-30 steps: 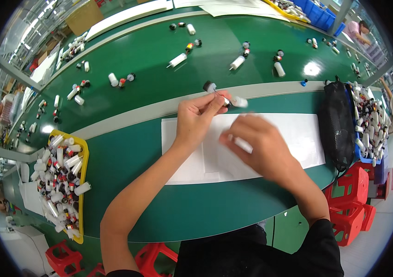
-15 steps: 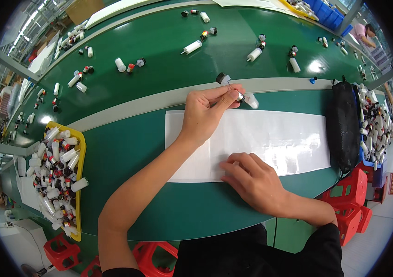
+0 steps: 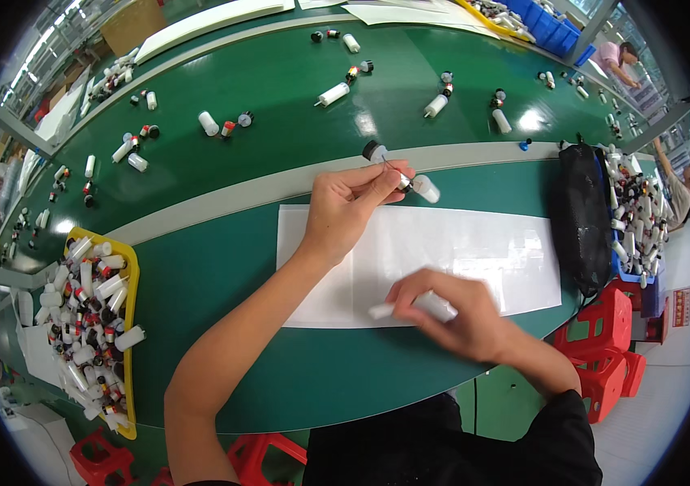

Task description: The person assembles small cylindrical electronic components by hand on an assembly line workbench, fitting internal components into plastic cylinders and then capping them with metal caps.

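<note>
My left hand (image 3: 341,212) is raised over the far edge of a white sheet (image 3: 320,300), its thumb and fingers pinching a small wired assembly. The assembly's black cap (image 3: 374,151) sticks up above the fingertips on thin wires, and its frosted white end piece (image 3: 426,189) points out to the right. Lower down, just over the sheet's near edge, my right hand (image 3: 470,317) curls round a white plastic tube (image 3: 435,306). A narrower white end of it shows left of the fingers. Motion blurs this hand slightly.
A yellow tray (image 3: 132,348) heaped with similar parts stands at left. A black pouch (image 3: 580,219) lies right of the sheet, beside a blue bin (image 3: 645,275) of parts. Beyond a grey rail, a green belt (image 3: 272,81) carries scattered wired parts. Red stools (image 3: 604,324) stand at lower right.
A white tube now shows in my right hand, which was resting on the sheet with none visible. My left hand still pinches the assembly; the whole view has shifted slightly.
</note>
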The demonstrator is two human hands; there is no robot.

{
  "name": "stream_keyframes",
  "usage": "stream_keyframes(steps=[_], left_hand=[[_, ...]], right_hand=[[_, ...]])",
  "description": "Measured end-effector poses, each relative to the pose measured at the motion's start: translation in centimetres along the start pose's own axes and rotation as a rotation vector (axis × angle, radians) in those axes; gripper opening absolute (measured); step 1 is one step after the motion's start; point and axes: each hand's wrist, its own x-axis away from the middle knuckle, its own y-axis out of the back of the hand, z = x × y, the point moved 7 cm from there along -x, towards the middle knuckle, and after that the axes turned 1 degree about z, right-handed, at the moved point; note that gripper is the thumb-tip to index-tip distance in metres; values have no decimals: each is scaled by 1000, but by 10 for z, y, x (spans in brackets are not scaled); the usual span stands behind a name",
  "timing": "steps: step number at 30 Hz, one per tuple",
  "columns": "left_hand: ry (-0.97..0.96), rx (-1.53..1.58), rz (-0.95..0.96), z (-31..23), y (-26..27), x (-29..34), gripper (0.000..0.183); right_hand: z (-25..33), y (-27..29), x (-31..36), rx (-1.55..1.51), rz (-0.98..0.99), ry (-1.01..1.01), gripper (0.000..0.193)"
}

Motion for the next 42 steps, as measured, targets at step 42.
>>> stream_keyframes(steps=[42], left_hand=[[-326,-1229,616,-8,10,44,39]], right_hand=[[-161,245,-88,1302,-1014,-318,50]])
